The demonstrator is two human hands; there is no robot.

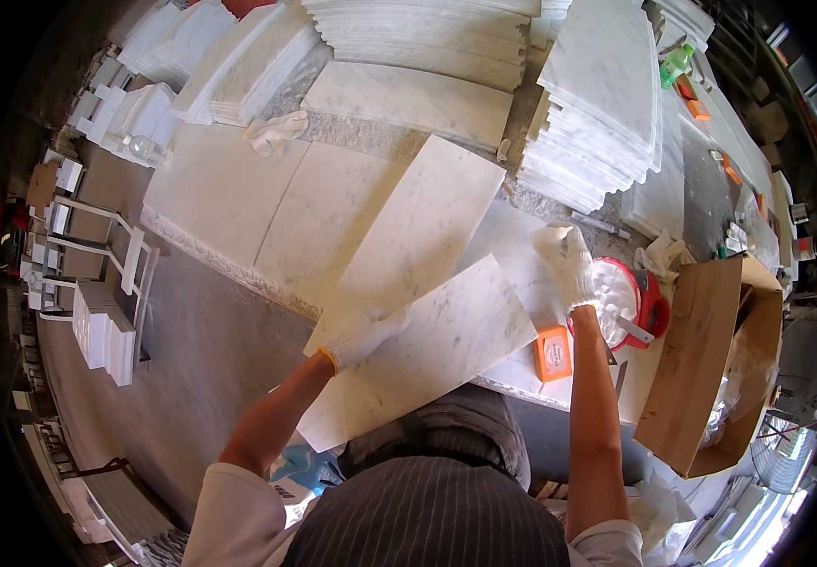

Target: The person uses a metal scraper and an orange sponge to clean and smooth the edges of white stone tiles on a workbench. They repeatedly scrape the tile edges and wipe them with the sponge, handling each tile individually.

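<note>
My left hand (366, 342), in a white knit glove, lies on the upper edge of a pale grey-veined marble slab (427, 364), fingers stretched out. This slab rests at a slant over the table's front edge, near my lap. Beyond it, a second long marble slab (418, 227) lies at an angle, partly covered by the near one. My right hand (564, 265), also gloved, is just left of a red bucket (659, 317) with white contents and a blade-like tool at its rim. Its fingers are bent inward; whatever they hold is hidden.
An orange box (552, 353) stands below my right hand. An open cardboard box (696, 369) is on the right. Stacked marble slabs (597, 104) rise at the back. A loose glove (276, 132) lies far left, and a green bottle (676, 66) far right.
</note>
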